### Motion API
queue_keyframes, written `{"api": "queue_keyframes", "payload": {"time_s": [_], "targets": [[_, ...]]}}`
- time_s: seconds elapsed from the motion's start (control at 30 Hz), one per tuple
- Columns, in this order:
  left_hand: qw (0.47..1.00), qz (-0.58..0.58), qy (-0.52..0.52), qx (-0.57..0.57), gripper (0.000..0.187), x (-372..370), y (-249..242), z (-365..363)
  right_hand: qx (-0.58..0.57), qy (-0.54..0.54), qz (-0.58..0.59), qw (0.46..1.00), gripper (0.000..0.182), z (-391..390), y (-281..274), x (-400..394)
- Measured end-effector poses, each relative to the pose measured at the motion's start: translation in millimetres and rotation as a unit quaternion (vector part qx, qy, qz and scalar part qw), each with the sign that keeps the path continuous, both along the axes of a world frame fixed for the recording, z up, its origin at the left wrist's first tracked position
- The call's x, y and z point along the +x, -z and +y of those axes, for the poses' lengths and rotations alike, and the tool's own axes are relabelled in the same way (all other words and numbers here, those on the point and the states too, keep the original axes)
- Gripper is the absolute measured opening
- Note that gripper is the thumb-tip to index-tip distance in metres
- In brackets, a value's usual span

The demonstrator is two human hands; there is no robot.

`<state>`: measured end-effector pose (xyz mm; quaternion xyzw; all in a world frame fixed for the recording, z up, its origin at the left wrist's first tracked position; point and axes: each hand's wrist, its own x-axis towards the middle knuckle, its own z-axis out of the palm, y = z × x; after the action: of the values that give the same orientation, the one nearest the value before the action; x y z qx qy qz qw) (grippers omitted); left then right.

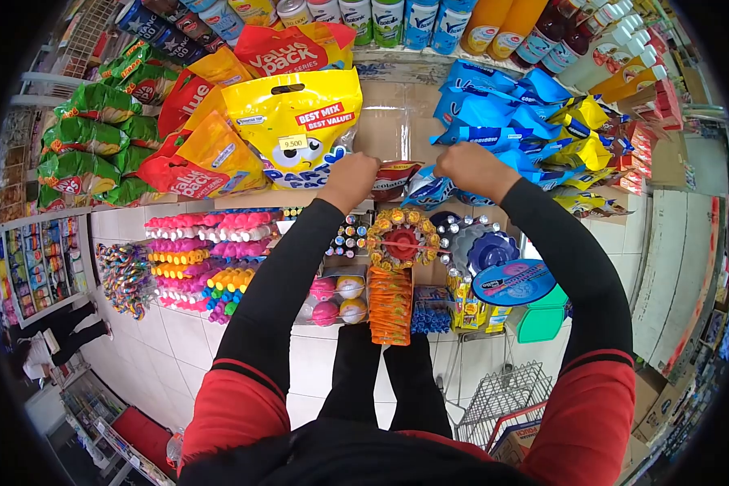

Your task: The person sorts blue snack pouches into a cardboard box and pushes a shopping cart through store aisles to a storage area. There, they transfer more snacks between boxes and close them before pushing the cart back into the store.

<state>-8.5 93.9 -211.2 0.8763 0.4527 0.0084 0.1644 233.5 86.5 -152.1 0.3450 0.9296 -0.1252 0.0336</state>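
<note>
Just above frame centre, the brown packet (394, 180) lies between left hand (351, 180) and right hand (479, 172), both curled, grips unclear, and looks light, soft, slippery, best pinched by its edge.

Brown packet (392, 184) and blue packets (479, 109) look glossy, crinkled plastic; backing (423, 121) is matt cardboard; cart (507, 397), metal wire.
</note>
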Motion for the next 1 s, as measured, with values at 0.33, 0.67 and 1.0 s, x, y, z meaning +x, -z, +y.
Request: {"api": "queue_keyframes", "payload": {"time_s": [0.33, 0.67, 1.0], "targets": [[0.999, -0.018, 0.027, -0.017, 0.028, 5, -5, -2, 0.022, 0.086, -0.029, 0.996, 0.009, -19, 40, 0], [0.998, -0.019, 0.035, -0.043, 0.033, 6, -15, -4, 0.0, 0.12, -0.075, 0.99, 0.016, -30, 35, 3], [0.998, -0.018, 0.042, -0.039, 0.04, 5, -20, -6, 0.02, 0.203, 0.015, 0.979, 0.022, -37, -57, 23]]}}
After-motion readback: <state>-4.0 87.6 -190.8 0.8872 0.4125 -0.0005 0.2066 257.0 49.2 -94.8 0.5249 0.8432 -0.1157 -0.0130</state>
